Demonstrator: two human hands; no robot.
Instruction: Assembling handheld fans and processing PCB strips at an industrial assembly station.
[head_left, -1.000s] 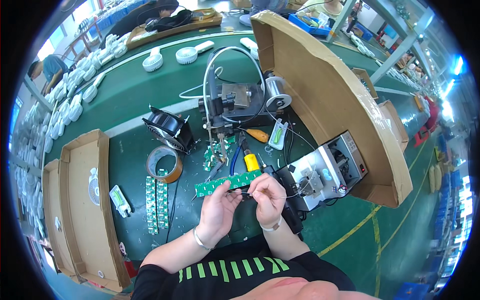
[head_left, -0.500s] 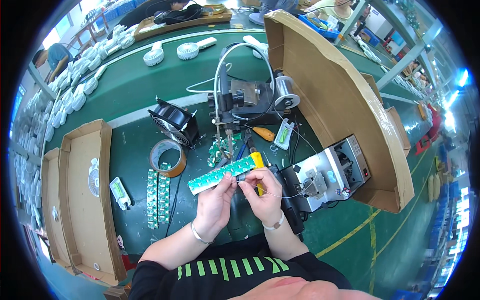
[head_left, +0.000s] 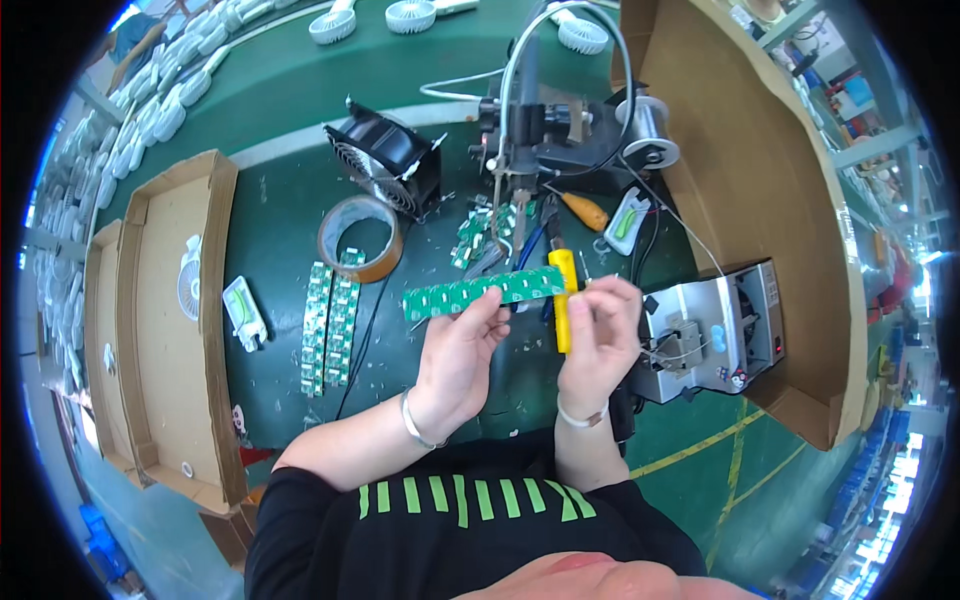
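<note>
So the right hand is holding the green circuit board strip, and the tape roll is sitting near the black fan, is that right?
Not quite: the head view shows the left hand holding the green circuit board strip. The tape roll is indeed near the black fan.

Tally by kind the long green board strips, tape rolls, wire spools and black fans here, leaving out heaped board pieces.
Long green board strips: 3 (1 in the left hand, 2 lying side by side)
Tape rolls: 1
Wire spools: 1
Black fans: 1
Total: 6
</note>
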